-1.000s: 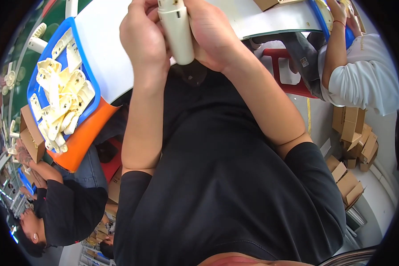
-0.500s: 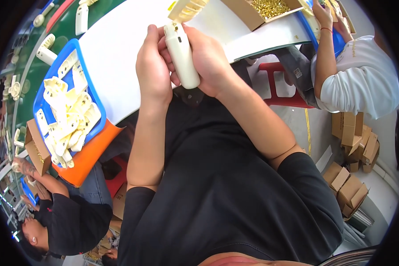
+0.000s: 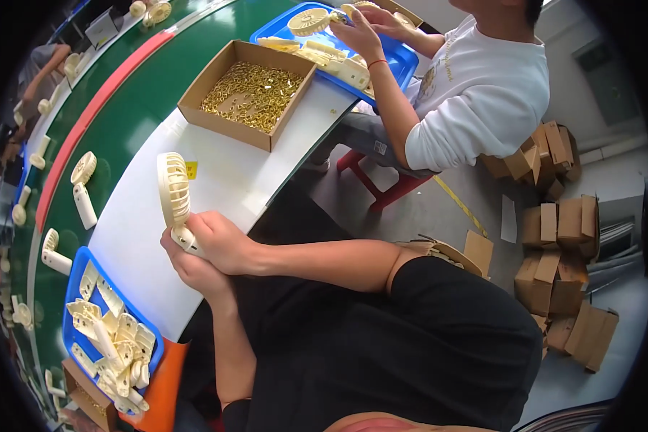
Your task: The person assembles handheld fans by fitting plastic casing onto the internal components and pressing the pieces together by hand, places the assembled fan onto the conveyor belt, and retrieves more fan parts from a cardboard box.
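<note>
Both my hands are closed around the handle of a cream handheld fan (image 3: 173, 191), whose round slatted head rises above my fingers. My left hand (image 3: 198, 273) wraps the handle from below and the left. Against the other side of the handle presses my right hand (image 3: 223, 241), with its thumb near the joint below the fan head. Most of the handle is hidden by my fingers. Behind the fan head, a small yellow label (image 3: 191, 170) lies on the white table surface (image 3: 133, 216).
A blue tray (image 3: 155, 327) of cream casing parts is at left, beside an orange sheet (image 3: 167, 389). Beyond my hands stands a cardboard box (image 3: 252, 137) of small brass-coloured pieces. Fans lie on the green belt (image 3: 115, 137). A co-worker (image 3: 475, 93) handles fan parts over another blue tray (image 3: 405, 68).
My view has swung to the right, bringing the co-worker and the brass-piece box further in. The fan in my hands has turned, so its slatted head now shows side-on.
</note>
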